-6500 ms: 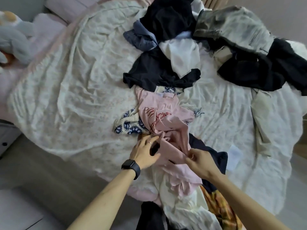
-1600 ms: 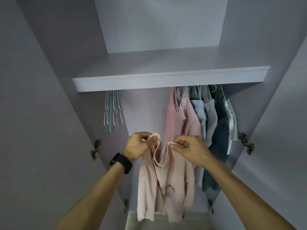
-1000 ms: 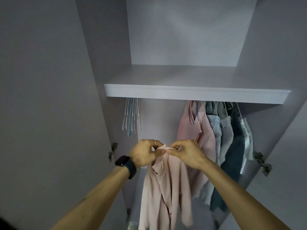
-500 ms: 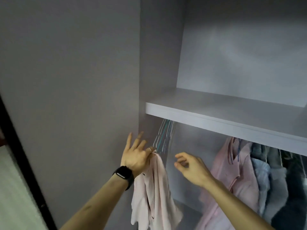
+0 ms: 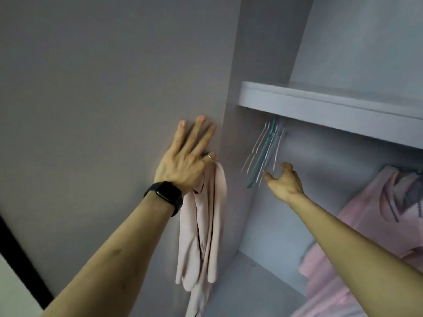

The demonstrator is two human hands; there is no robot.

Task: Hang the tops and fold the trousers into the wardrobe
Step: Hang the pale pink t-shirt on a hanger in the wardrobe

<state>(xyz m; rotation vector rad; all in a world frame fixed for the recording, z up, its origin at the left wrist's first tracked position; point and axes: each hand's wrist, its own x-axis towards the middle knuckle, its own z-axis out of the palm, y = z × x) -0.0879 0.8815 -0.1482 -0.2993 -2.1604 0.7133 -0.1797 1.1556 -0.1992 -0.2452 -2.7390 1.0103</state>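
Left of centre, at 9 o'clock: left hand (image 5: 183,165), black watch (image 5: 164,195) on the wrist. Three fingers straight against the wardrobe door (image 5: 91,88), ringed finger curled, gripping the pink top (image 5: 201,236), limp toward 6 o'clock. At the top's 2 o'clock, empty hangers (image 5: 263,154) under the shelf (image 5: 320,106). At their 5 o'clock, right hand (image 5: 283,181), wide, loosely curled, holding nothing; contact with hangers unclear. Hung pink clothes (image 5: 370,225) at 4 o'clock.
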